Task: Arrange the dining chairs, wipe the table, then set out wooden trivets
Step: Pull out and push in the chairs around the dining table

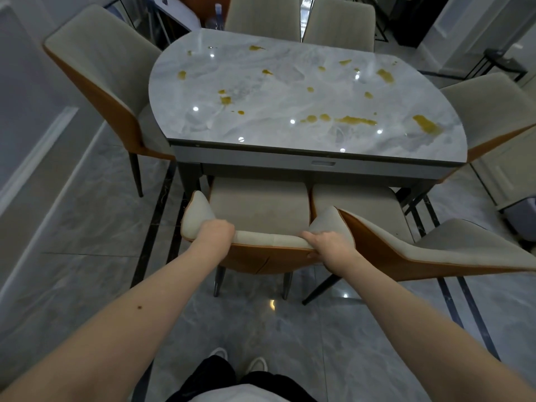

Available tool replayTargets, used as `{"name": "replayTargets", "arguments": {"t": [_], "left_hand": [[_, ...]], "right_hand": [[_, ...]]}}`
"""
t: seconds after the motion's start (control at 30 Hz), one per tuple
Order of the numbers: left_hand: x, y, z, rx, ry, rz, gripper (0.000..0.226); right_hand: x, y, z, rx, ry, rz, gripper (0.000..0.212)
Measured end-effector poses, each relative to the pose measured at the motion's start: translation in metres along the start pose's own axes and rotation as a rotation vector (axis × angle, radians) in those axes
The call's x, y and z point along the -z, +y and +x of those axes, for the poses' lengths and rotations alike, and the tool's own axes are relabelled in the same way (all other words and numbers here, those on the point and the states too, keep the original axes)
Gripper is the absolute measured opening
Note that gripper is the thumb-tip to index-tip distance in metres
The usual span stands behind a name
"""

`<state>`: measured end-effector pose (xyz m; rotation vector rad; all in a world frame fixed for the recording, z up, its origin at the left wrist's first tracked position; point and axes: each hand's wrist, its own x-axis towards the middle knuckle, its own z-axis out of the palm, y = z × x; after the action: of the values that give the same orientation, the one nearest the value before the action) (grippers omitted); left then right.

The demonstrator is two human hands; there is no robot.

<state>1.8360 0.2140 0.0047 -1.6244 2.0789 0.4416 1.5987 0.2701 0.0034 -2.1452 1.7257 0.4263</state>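
A: Head view, task progress?

B: Caught in the first stage, chair arranging. Near chair (258, 216) pushed in at the front edge of the surface (290, 158), seat partly under it. Second near chair (406, 248) just beside it on the right, backrest angled off, probably not yet squared. Left-end chair (98, 76) turned at an angle to the rounded end; right-end chair (493, 108) close against the other end. Two far chairs (262, 13) (339, 21) drawn up along the back edge.

A: And the wiping?

B: Not begun, judging by the yellow-brown spills (356, 121) scattered over the marble-look top. No cloth visible anywhere. No wooden trivets visible either; possibly kept out of frame, impossible to tell from here. So wiping and trivets both left to do.

A: Left hand?

B: Left hand (216, 232) clamped over the top rim of the near chair's backrest, towards its left corner, fingers curled over the front of the padding.

A: Right hand?

B: Right hand (329, 242) gripping the same rim near its right corner, fingers wrapped over the top and thumb side on the orange back shell, close to the neighbouring chair's backrest, perhaps brushing it.
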Motion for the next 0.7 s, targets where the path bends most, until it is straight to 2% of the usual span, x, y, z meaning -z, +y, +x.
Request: {"name": "replayTargets", "arguments": {"t": [0.1, 0.2, 0.33, 0.7], "left_hand": [[-0.0059, -0.0011, 0.0078, -0.063, 0.032, 0.105, 0.027], [-0.0032, 0.0010, 0.0063, -0.017, -0.050, 0.174, 0.038], [-0.0017, 0.0027, 0.0076, -0.060, -0.041, 0.238, 0.040], [-0.0046, 0.0058, 0.0076, -0.086, -0.016, 0.271, 0.040]], "right_hand": [[-0.0003, -0.0006, -0.0001, 0.002, -0.006, 0.019, 0.045], [-0.0016, 0.0001, -0.0001, 0.000, -0.011, 0.016, 0.044], [-0.0006, -0.0002, -0.0005, -0.006, -0.022, 0.011, 0.046], [-0.0012, 0.0042, -0.0015, -0.017, -0.032, 0.009, 0.046]]}}
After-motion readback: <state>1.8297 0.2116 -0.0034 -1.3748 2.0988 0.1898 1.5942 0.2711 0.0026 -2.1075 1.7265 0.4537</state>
